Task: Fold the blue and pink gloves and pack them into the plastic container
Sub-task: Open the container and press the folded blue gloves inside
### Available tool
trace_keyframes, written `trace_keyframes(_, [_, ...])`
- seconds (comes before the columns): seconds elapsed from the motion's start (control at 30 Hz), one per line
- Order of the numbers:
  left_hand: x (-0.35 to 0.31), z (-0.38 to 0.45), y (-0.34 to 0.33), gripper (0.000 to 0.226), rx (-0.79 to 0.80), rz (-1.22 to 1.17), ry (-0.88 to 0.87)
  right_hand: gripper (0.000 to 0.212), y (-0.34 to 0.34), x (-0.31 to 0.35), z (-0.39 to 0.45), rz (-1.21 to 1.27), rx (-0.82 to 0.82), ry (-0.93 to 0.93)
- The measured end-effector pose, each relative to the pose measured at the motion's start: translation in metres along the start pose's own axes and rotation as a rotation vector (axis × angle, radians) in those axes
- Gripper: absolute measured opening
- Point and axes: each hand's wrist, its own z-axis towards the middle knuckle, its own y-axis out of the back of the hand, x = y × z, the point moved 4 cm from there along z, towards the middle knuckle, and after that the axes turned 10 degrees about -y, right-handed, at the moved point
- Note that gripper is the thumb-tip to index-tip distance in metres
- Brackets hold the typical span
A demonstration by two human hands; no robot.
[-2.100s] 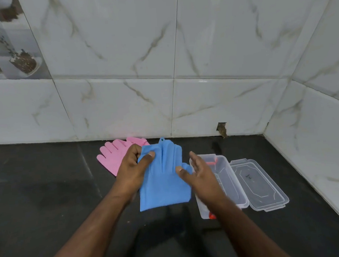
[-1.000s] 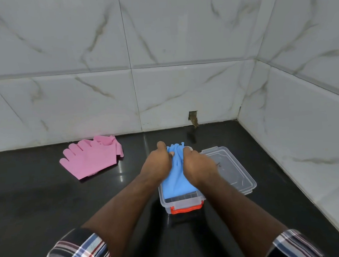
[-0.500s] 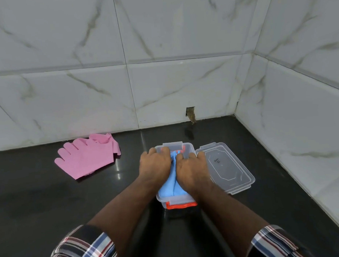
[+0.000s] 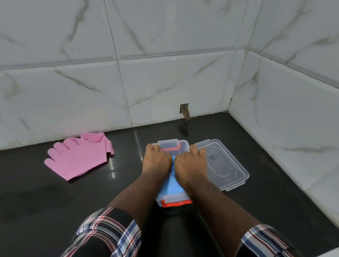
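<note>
Since approx half a sec ago our two hands have slid further toward the far end of the plastic container [image 4: 182, 144], pressing the blue glove [image 4: 171, 185] lower into it. Left hand [image 4: 156, 161] and right hand [image 4: 188, 163] sit knuckles-up, side by side, fingers curled down on the glove; only a narrow soft blue strip shows between them and a wider patch near the wrists. Container: 1 clear rectangular box w/ rounded corners, thin see-through walls, orange-red clip at near end and a 2nd at far end. Its lid [image 4: 223, 164], 1 flat clear piece w/ a moulded rim, lies just right of it, touching or nearly so. Pink gloves [image 4: 77, 156] lie flat, well apart to the left near the wall, matte rubbery w/ small bristles along one edge; 2 seem stacked, can't tell for sure. Tabletop [image 4: 39, 196] is glossy black stone; walls are white marble-veined tile. 2 plaid sleeves are rolled up.
</note>
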Motion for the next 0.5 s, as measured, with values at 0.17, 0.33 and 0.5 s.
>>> trace_keyframes(0.17, [0.005, -0.002, 0.002, 0.025, -0.011, -0.084, 0.013, 0.024, 0.000, 0.001, -0.002, 0.005, 0.088, 0.027])
trace_keyframes(0.33, [0.020, -0.012, 0.020, 0.031, -0.118, -0.341, -0.029, 0.040, 0.018, -0.016, 0.012, 0.168, 0.285, 0.201])
trace_keyframes(0.5, [0.010, -0.035, 0.029, 0.029, 0.188, -0.400, -0.282, 0.043, 0.031, -0.024, 0.009, -0.105, 0.365, 0.447])
